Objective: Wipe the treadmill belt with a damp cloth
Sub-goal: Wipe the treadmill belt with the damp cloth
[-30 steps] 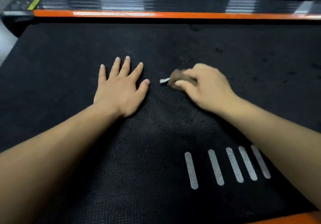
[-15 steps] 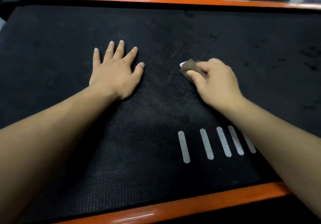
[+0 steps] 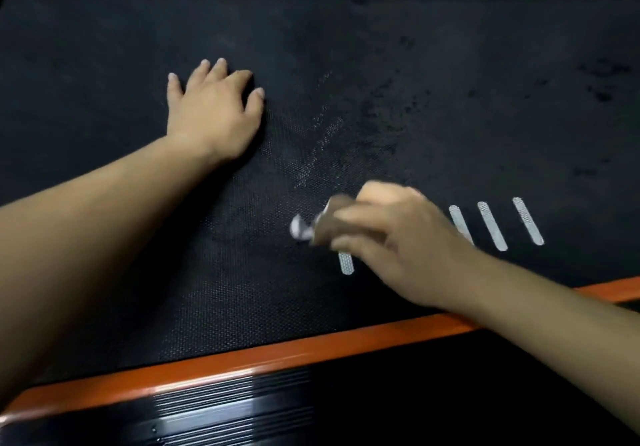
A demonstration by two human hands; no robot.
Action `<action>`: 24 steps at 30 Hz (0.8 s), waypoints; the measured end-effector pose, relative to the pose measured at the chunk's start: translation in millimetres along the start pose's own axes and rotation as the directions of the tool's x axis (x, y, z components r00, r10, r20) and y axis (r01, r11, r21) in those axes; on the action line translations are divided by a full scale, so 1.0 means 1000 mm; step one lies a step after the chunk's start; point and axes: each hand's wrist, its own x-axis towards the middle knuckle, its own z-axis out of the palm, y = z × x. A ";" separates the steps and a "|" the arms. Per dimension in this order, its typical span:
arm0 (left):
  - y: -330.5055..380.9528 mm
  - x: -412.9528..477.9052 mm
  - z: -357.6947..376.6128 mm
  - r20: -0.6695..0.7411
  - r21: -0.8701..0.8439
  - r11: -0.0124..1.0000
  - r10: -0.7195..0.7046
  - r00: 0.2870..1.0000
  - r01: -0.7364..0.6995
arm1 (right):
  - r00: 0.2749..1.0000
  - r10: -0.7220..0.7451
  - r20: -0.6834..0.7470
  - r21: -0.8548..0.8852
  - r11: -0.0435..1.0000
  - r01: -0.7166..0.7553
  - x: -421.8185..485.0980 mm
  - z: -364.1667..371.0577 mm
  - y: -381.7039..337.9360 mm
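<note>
Just beyond the near orange rail (image 3: 242,359), your right hand (image 3: 398,248) curls its fingers round the bunched brown cloth (image 3: 325,224), low over the white stripes (image 3: 491,226). Farther out, your left hand (image 3: 214,113) lies flat, fingers spread. Damp streaks mark the belt (image 3: 450,82) centre only, so most of it likely remains to wipe. Half a second ago the cloth was farther out, level with the left hand.

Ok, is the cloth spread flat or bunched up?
Bunched up: the right hand grips the brown cloth as a small wad, one pale end poking out; blur hides the folds.
</note>
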 end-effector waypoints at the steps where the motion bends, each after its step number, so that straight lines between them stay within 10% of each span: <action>1: 0.006 -0.001 0.000 0.004 -0.001 1.000 -0.029 1.000 0.029 | 0.996 -0.034 0.081 0.032 0.999 0.031 -0.006 -0.002 -0.003; 8: 0.044 -0.004 0.008 0.018 -0.078 0.996 -0.037 0.999 0.038 | 0.959 0.183 -0.218 -0.139 0.967 -0.216 0.029 -0.028 0.070; 15: 0.044 -0.010 0.017 0.031 0.034 0.999 -0.017 0.999 0.015 | 0.992 -0.120 0.044 -0.098 0.987 0.124 0.022 -0.016 0.040; 20: 0.045 -0.010 0.019 0.028 0.035 0.999 -0.021 0.999 0.020 | 0.910 0.246 -0.333 -0.163 0.936 -0.313 0.073 -0.027 0.094; 24: 0.043 -0.009 0.020 0.016 0.036 0.999 -0.020 1.000 0.019 | 0.992 0.000 -0.127 -0.046 0.999 -0.006 0.038 -0.002 0.041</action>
